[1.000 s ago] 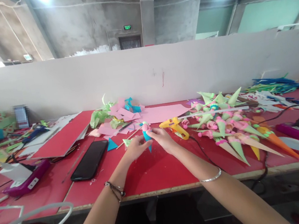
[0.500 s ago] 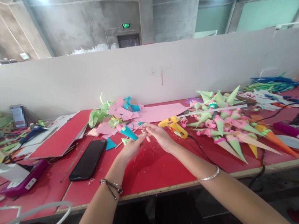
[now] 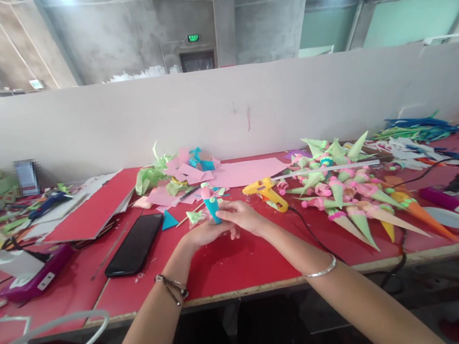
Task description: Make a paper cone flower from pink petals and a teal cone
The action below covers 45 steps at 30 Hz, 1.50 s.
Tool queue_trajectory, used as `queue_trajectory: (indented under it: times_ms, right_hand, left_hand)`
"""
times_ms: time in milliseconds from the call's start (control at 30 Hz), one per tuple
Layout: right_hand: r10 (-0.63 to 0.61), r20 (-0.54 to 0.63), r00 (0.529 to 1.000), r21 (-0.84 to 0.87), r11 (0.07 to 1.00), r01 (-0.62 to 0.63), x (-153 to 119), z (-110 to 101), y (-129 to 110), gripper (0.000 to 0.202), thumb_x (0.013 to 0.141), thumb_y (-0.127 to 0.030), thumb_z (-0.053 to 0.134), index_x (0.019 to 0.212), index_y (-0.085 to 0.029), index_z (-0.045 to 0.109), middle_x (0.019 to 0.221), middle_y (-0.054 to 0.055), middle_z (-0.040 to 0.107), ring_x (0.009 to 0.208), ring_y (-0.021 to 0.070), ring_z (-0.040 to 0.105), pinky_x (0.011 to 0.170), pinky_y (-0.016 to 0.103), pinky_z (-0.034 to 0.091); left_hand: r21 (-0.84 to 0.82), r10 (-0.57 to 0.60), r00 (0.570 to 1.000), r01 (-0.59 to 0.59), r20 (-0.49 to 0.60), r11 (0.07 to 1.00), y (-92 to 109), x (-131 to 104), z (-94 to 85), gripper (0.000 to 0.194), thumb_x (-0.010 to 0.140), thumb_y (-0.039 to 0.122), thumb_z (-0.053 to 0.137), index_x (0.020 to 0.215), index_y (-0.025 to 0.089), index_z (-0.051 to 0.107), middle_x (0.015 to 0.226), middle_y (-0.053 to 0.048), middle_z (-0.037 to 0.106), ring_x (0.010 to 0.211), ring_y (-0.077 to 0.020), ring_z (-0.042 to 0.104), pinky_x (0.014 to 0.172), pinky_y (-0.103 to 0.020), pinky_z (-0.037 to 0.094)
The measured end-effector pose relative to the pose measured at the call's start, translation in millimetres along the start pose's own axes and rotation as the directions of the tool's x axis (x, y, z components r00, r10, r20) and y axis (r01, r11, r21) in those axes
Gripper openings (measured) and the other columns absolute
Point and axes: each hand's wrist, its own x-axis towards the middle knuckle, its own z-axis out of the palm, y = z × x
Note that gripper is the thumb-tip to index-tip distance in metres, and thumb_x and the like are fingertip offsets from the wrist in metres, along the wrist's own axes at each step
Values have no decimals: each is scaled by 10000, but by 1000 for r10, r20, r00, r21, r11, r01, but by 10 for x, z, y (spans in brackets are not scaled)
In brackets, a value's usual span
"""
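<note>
Upright between my hands stands a small blue paper cone [image 3: 213,211], wide end up, with pink paper and pale green dots at its top. My left hand [image 3: 204,234] is closed around its lower end, palm turned up. From the other side, my right hand [image 3: 242,216] pinches it low down with thumb and fingers; some fingertips are hidden. Just right of my hands lies a yellow glue gun [image 3: 267,192] with a long clear glue stick [image 3: 331,169] out of its back. A blue paper triangle [image 3: 169,220] and a pale green paper piece [image 3: 194,217] lie to the left.
A black phone [image 3: 135,245] lies left on the red table [image 3: 243,272]. Paper cones [image 3: 349,192] in green, pink and orange are heaped at the right. Paper scraps [image 3: 190,169] pile up behind. Purple power strips [image 3: 39,275] sit at both sides, with cables.
The blue cone has swung from a leftward tilt to upright, showing its pink top. My right hand has come down and left onto the cone.
</note>
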Motion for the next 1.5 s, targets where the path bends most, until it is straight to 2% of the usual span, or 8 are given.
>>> queue_trajectory:
  times_ms: [300,400,567,733,1000,1167,1333,1500]
  right_hand:
    - [-38,-150,988,67,997,49,41,-21,-4,251,664,-395,634,719,-163,556,554,-63,556,337,31,471,329,140,385]
    - [23,-88,996,101,995,-14,21,-29,-24,327,678,-466,596,800,-164,569,499,-51,554,352,71,512,333,163,402]
    - [72,212,975,327,934,-141,-32,-51,-80,400,610,-492,651,798,-145,585,634,5,618,566,130,611,511,246,507]
    - [47,138,989,362,928,-95,-39,-44,-102,395,524,-467,721,703,-150,567,727,8,619,633,117,593,542,234,508]
    - [64,17,998,234,970,-67,-20,-23,-58,323,613,-449,670,743,-169,575,417,-94,441,351,64,453,411,214,453]
    - [37,6,999,187,982,-37,-3,-35,-19,302,672,-471,611,782,-191,587,591,-36,554,493,94,528,503,234,474]
    - [-128,-54,990,84,988,133,51,-31,7,305,778,-491,457,815,-204,553,627,-20,550,540,111,519,547,260,467]
    - [-362,-268,893,-236,923,303,47,-33,-30,158,743,-313,558,849,-196,548,871,17,548,835,144,530,764,281,435]
  left_hand:
    - [-65,66,989,-75,-130,995,-167,89,-34,395,808,462,421,605,144,540,542,27,459,493,-78,331,493,-224,258]
    - [-148,86,995,-92,-50,985,-145,72,-9,428,803,494,412,560,149,486,576,7,475,544,-92,384,539,-232,299]
    - [-300,103,978,-44,182,953,12,-46,33,499,741,555,473,449,168,355,497,10,391,524,-105,391,534,-257,333]
    - [-359,88,965,8,249,933,62,-82,32,480,720,548,516,467,150,428,521,-8,434,543,-107,397,532,-256,327]
    - [-428,17,1000,-11,11,904,-63,14,28,376,673,510,597,696,136,562,654,-13,519,551,-77,391,493,-220,281]
    - [-511,19,998,-49,-63,858,-14,17,70,382,644,481,636,581,152,452,537,45,394,505,-66,360,467,-206,281]
    - [-572,24,981,-133,-194,810,40,17,55,352,713,442,576,567,166,413,612,21,420,569,-89,402,512,-225,339]
    - [-581,24,944,-222,-328,783,25,63,-18,357,773,368,509,516,180,348,622,6,410,657,-119,431,595,-242,357]
